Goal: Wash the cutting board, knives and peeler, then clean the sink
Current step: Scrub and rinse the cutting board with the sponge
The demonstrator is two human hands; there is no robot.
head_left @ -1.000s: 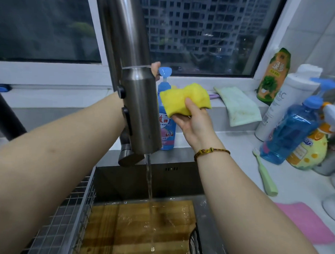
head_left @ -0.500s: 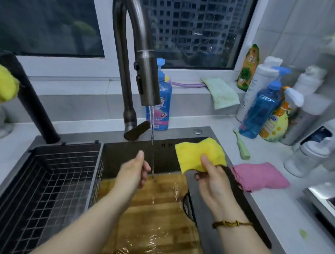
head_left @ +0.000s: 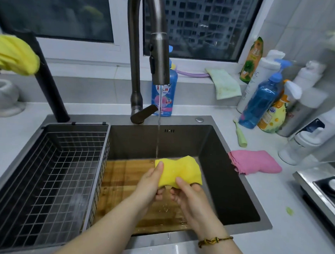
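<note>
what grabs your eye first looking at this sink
The bright yellow sponge in the middle stands out: the left hand and right hand grip it where the thin stream from the tall faucet meets its left edge. Below it, a wet wooden cutting board lies in the dark sink. On the counter to the right lies a pink cloth.

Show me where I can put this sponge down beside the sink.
Bare counter lies in front of the pink cloth, between the sink rim and the stove edge; only a small green scrap sits there. Left of the wire basket a strip is free too. The back right corner is crowded with bottles.
</note>
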